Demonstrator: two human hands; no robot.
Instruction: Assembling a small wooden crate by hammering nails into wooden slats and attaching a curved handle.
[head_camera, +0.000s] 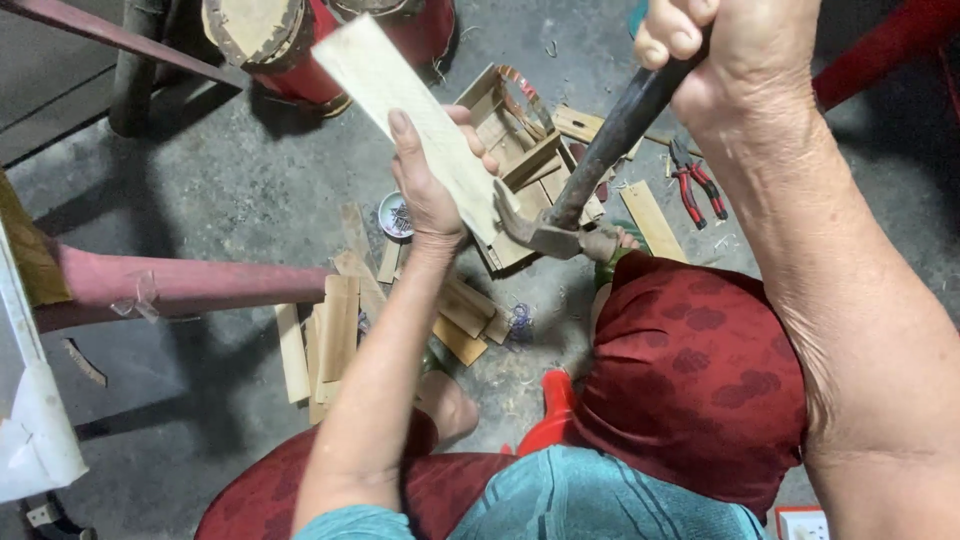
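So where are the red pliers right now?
The pliers lie on the concrete floor at upper right, beside a wood strip, just under the right hand gripping the hammer.

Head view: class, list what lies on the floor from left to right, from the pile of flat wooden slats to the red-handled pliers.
Pile of wooden slats → small round tin of nails → open wooden box → red-handled pliers.

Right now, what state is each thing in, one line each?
Left hand: closed on a wooden slat.
Wooden slat: held up, tilted.
Right hand: gripping a hammer.
Hammer: raised, head down by the slat's lower end.
Pliers: lying on the floor, untouched.
Wooden box: on the floor, open.
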